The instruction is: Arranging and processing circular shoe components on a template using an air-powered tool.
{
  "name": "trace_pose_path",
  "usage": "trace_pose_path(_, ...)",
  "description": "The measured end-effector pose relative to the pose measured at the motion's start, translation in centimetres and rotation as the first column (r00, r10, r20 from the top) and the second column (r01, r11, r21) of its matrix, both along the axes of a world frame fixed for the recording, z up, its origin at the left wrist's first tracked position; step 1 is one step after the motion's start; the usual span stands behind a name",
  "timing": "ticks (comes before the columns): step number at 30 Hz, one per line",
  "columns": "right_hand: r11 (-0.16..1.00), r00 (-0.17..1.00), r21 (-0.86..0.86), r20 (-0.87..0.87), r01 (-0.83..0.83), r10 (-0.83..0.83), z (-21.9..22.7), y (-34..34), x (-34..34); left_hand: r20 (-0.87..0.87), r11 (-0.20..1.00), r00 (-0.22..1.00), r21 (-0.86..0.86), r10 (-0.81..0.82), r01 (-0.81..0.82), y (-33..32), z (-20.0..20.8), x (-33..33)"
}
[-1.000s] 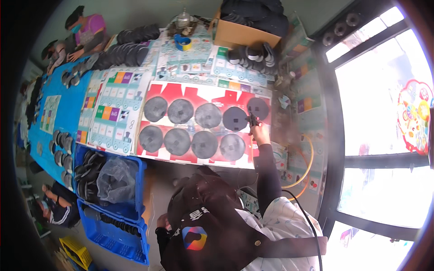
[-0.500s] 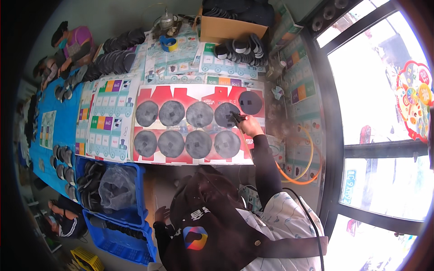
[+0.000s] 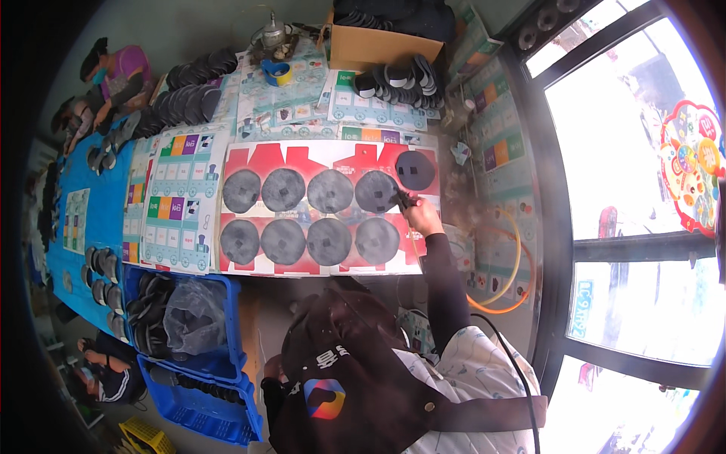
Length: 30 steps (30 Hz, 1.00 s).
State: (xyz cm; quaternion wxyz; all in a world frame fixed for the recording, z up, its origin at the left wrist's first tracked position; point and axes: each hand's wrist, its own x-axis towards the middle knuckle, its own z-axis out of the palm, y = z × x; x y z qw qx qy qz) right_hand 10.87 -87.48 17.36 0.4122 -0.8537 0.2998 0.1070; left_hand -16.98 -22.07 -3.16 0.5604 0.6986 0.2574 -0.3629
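Note:
My right hand [image 3: 424, 218] is closed around a small black spray gun [image 3: 407, 200]. Its nozzle points at the right edge of a round dark disc [image 3: 376, 191] in the far row. Other discs dusted with a grey film, such as this near-row disc [image 3: 377, 241], lie flat in two rows on a red and white cardboard sheet [image 3: 409, 261]. A darker disc [image 3: 415, 170] lies at the far right corner. My left hand [image 3: 274, 368] hangs low beside my dark apron, away from the table; its fingers are mostly hidden.
An orange hose [image 3: 499, 306] loops at the right. Stacked dark pads [image 3: 401, 83] and a cardboard box [image 3: 386, 49] stand behind; blue and yellow tape [image 3: 277, 73] lies further left. Blue crates [image 3: 234, 318] sit below the table. Co-workers are at the left.
My right hand has moved slightly right and nearer with the spray gun. The far-row disc by the nozzle looks greyer. My left hand has drawn in against the apron.

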Motion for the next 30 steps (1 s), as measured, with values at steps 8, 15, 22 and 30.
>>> trace_pose_path(8, 0.957, 0.985, -0.263, 0.152, 0.121, -0.083, 0.1, 0.5, -1.3, -0.016, 0.995, 0.999, -0.085, 0.044, -0.045, 0.9, 0.1, 2.8)
trace_pose_path(15, 0.985, 0.977, 0.052, 0.124, 0.166, -0.171, -2.4, 0.5, 0.0, 0.016, 0.995, 0.997, -0.059, -0.074, 0.074, 1.7, -0.5, 1.8)
trace_pose_path(22, 0.995, 0.994, 0.095, 0.102, -0.036, 0.026, 0.1, 1.9, 2.0, 0.042, 0.997, 0.996, 0.005, -0.075, 0.075, 1.5, -0.4, 0.0)
trace_pose_path(30, 0.995, 0.986, -0.063, 0.145, -0.072, 0.080, -3.2, 0.7, 2.3, 0.059, 0.999, 0.997, -0.013, -0.047, 0.047, 1.0, -0.1, 0.8)
